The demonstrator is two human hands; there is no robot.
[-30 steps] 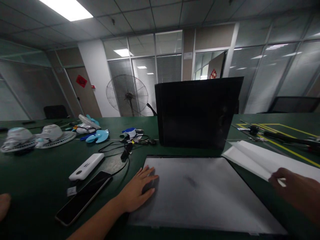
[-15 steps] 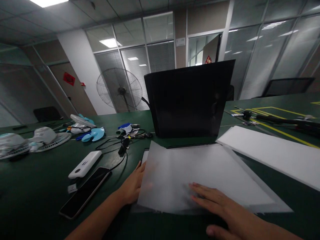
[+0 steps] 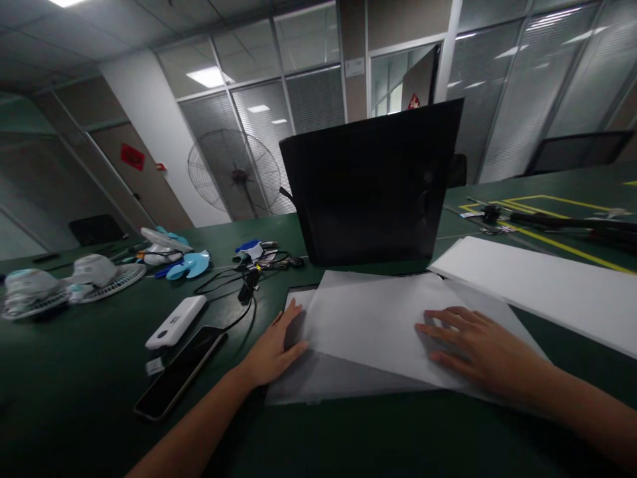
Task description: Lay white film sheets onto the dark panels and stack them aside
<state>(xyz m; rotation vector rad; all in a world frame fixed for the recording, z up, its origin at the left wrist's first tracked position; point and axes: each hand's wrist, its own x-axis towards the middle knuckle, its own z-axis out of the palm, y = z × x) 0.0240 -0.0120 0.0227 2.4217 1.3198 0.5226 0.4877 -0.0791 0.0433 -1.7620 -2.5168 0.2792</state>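
A thin white translucent sheet [image 3: 368, 325] lies askew over a similar sheet [image 3: 338, 382], whose front strip shows beneath it. Fingers spread, my right hand [image 3: 478, 345] rests flat on the right part of the upper sheet. My left hand [image 3: 276, 348] is at the left edge of the stack, thumb and fingers apart, with the thumb tip by the upper sheet's left edge. Behind the sheets stands a large black panel [image 3: 373, 186], tilted upright like a raised lid. Its link to the dark edge under the sheets is hidden.
A white power bank [image 3: 176, 322] and a black phone [image 3: 182, 372] lie left of my left hand. Cables [image 3: 249, 285] and disassembled fan parts [image 3: 94, 279] are farther left. A thick white board [image 3: 542, 285] lies at the right on the green table [image 3: 378, 441].
The upper sheet has shifted right and turned, baring the lower sheet's front and left. My right hand has moved right with it. My left hand is now uncovered, its thumb spread.
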